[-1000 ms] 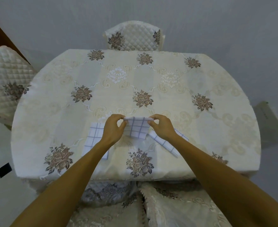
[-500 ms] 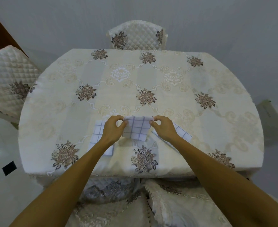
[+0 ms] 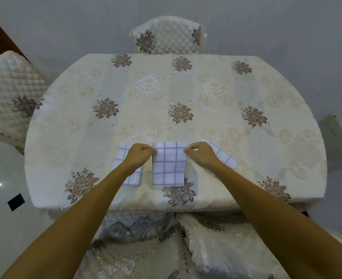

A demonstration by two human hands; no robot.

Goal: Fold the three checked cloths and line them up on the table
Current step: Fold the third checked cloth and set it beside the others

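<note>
Three white cloths with blue checks lie near the table's front edge. The middle checked cloth (image 3: 169,166) is a folded rectangle lying flat. My left hand (image 3: 141,155) pinches its upper left corner and my right hand (image 3: 201,155) pinches its upper right corner. The left checked cloth (image 3: 125,164) lies folded beside it, partly hidden under my left wrist. The right checked cloth (image 3: 221,153) lies askew behind my right hand, with most of it hidden.
The table (image 3: 186,93) wears a cream cloth with brown flower prints. A quilted chair (image 3: 169,36) stands at the far side and another chair (image 3: 11,91) at the left. A seat with matching fabric (image 3: 166,248) sits below the near edge.
The middle cloth hung short from my fingers before; now it lies longer and flat toward the near edge. Both hands keep their pinch on its top corners.
</note>
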